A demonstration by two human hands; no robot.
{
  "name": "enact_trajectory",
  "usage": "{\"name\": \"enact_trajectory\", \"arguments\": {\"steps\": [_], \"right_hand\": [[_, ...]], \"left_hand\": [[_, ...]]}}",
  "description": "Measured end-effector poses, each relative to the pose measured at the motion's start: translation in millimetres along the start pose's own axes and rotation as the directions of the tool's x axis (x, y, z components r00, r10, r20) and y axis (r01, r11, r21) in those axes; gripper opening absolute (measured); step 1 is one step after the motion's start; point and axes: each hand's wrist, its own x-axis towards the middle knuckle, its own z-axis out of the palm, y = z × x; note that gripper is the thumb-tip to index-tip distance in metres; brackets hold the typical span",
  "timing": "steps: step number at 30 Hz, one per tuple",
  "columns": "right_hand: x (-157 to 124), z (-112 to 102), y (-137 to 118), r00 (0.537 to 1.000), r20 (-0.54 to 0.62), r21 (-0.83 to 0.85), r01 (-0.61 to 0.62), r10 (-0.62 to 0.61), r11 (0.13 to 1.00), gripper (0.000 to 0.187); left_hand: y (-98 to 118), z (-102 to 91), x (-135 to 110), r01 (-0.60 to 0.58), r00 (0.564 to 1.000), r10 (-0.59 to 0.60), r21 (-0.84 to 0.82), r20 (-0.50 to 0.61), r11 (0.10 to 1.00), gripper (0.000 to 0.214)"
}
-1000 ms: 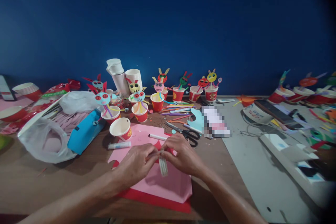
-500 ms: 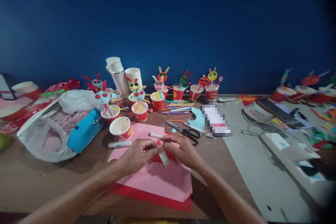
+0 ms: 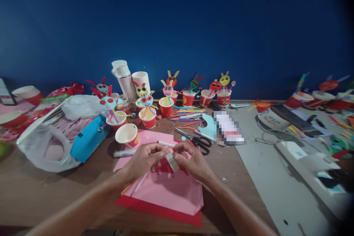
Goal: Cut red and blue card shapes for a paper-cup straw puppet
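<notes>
left hand [image 3: 142, 161] and right hand [image 3: 194, 161], both half-closed, pinching red paper [image 3: 162, 166] and tape strip [image 3: 172, 162]; pink sheet [image 3: 171, 198] beneath, marker [image 3: 165, 143] just beyond, glue stick [image 3: 124, 153] left, scissors [image 3: 195, 142] right.

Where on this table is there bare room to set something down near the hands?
The table's bare wood shows left of the pink paper, below the plastic bag, and again right of the paper, before the grey board. It is crowded behind the left hand and right hand, among paper cups and coloured straws.

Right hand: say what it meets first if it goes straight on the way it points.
The right hand meets the narrow translucent strip on the red paper piece first; the left hand lies beyond, though depth is unclear.
</notes>
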Motion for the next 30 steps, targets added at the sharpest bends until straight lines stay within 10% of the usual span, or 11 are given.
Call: {"name": "enact_trajectory", "arguments": {"steps": [8,30], "right_hand": [[-2,8,-1,0.993,-0.071,-0.353,0.059,-0.09,0.934,0.008],[-6,19,1,0.946,-0.092,-0.563,0.208,-0.311,0.8,0.021]], "left_hand": [[0,1.3,2,0.0,0.998,-0.004,-0.055,-0.063,0.998,0.028],[-11,5.4,7,0.017,0.998,-0.03,-0.239,-0.049,0.971,0.025]]}}
